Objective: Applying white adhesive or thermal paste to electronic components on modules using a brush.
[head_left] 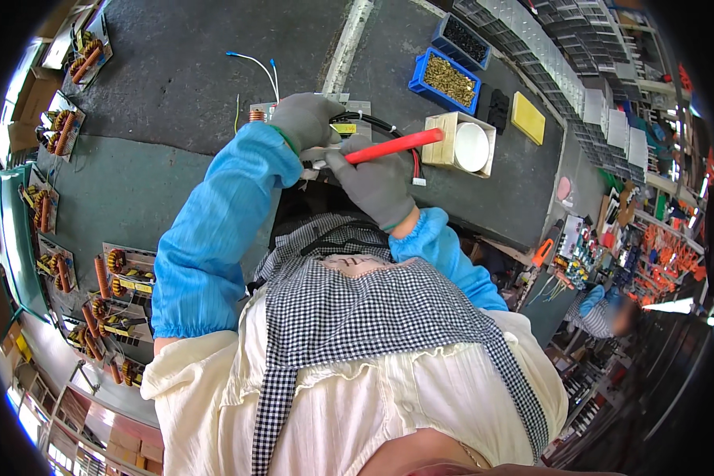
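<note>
My right hand (pixel 377 186), in a grey glove, is closed round a tool with a long red handle (pixel 401 146). The metal end of that tool lies close to my left hand; its exact kind does not show. My left hand (pixel 303 120), also gloved in grey, has its fingers bent over the near part of a board assembly (pixel 359 106). What those fingers grip is hidden. Black cables (pixel 369 120) run from the assembly past my right hand, beside a white plug (pixel 418 182). A white wire with blue terminals (pixel 255 62) sticks out beyond my left hand.
Right of my hands stands a wooden box with a white round container (pixel 472 147). Beyond are a blue bin of brass-coloured parts (pixel 450 80), a bin of black parts (pixel 463 41) and a yellow block (pixel 528 118). Several coil boards (pixel 127 270) lie left. Another person (pixel 599 313) is far right.
</note>
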